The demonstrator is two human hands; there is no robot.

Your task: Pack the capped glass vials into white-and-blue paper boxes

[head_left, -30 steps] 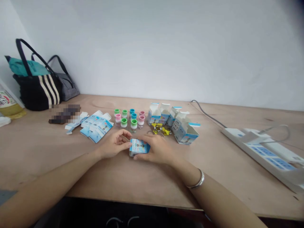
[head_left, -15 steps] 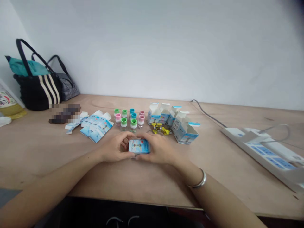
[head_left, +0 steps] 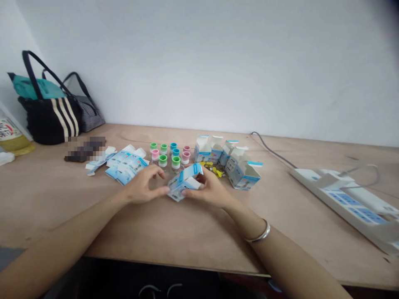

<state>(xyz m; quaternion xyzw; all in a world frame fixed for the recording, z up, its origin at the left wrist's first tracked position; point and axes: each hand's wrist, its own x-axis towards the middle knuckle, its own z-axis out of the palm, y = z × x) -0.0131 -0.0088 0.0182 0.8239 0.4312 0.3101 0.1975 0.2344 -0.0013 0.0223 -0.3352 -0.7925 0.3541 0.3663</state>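
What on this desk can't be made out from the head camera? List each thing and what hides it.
Head view:
Blue-and-white carton: partly hidden by the right hand; its print is too small to read.
Dark item beside the leaflets: blurred out.
Yellow pieces: too small to identify.
Drink bottle: cut off by the left edge.
Power strip: cut off by the right edge.

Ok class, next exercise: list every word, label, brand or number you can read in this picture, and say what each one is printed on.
No text here can be read clearly.
Open carton: blue print, too small to read.
Flat blue cartons: print too small to read.
Bottle label: dark characters, too blurred to read.
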